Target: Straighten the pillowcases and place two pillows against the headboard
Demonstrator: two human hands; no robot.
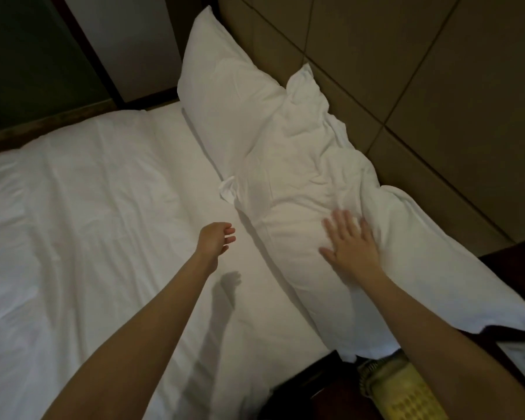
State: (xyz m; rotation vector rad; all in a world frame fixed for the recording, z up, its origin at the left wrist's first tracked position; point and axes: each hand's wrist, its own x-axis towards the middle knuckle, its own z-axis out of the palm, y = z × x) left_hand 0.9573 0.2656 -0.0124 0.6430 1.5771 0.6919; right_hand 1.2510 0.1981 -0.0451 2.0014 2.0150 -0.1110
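Right hand (350,247) lies flat, fingers spread, palm pressing the near pillow (331,268) by the headboard (437,86); left hand (217,239) hovers loosely curled over the sheet (103,207), gripping nothing.

The near pillow (331,268) runs out of sight at the right edge of the frame, and its lower end is covered by the right forearm. The far pillow (231,95) has its lower right part tucked under the near one — where one ends and the other begins cannot be told. The bed (73,207) is cut off at the left and bottom edges. A yellow object (403,392) at bottom right is half hidden and unidentifiable. The headboard (406,71) leaves the frame at top and right.
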